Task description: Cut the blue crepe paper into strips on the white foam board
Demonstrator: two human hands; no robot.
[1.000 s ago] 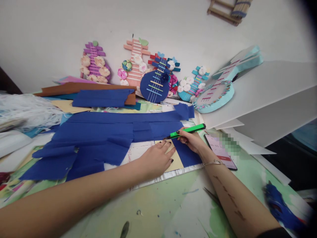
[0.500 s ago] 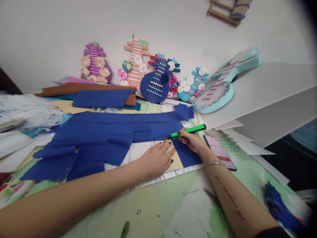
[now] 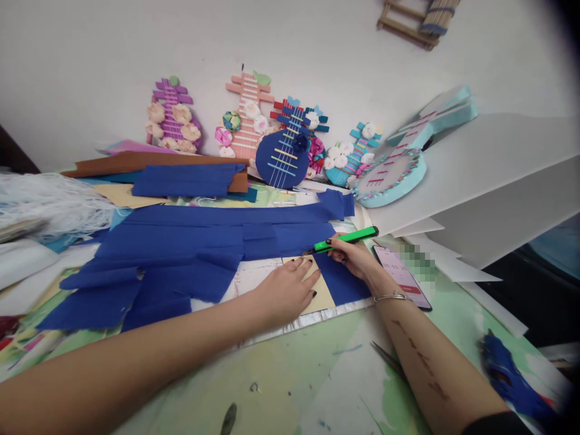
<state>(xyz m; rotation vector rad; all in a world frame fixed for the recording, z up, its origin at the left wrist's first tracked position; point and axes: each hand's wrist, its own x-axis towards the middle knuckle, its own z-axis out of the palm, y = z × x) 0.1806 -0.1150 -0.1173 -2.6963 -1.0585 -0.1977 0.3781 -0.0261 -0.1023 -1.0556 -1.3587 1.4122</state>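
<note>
My left hand [image 3: 287, 289] lies flat with fingers spread on a pale yellow card [image 3: 321, 295]. Under the card's right side shows a piece of dark blue paper or cloth [image 3: 342, 283]; I cannot tell which material. Fingers of my right hand [image 3: 347, 254] are wrapped round a green utility knife [image 3: 348, 239], its tip pointing left near the card's top edge. Both hands rest over a white board [image 3: 254, 273] with a silvery front edge. More blue sheets [image 3: 181, 241] lie overlapping to the left and behind.
A phone [image 3: 403, 278] lies right of my right hand. Scissors [image 3: 387, 357], partly under my right forearm, and a blue tool [image 3: 510, 377] are nearer. Decorated model lutes [image 3: 281, 158] lean on the wall. White strings [image 3: 54, 202] heap at left; large white boards [image 3: 475, 175] stand at right.
Hands, card and knife look almost the same. The knife and right hand have shifted very slightly right, and the view has moved a little.
</note>
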